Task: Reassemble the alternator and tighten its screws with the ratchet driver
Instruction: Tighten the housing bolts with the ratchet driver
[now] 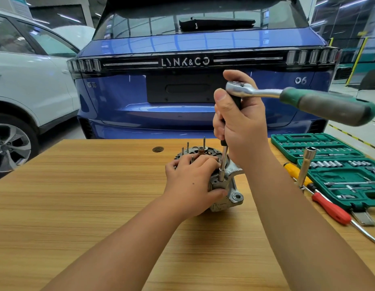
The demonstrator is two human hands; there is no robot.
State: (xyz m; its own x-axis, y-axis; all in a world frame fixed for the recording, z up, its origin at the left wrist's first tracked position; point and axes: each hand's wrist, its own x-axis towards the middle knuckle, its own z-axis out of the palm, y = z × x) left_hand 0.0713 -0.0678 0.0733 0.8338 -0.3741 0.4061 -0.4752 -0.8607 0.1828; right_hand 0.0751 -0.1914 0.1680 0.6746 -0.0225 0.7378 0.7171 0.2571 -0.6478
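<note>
Alternator [226,192] held by left hand [190,183], right hand [241,122] gripping ratchet driver [266,95]

bare forearms, no sleeves; left hand [190,181], right hand [241,122]

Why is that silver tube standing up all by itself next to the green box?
That is a long socket standing on end by the green tool case, leaning slightly, while the screwdrivers beside it lie flat. It looks easy to tip over. Nothing else stands out.
</note>
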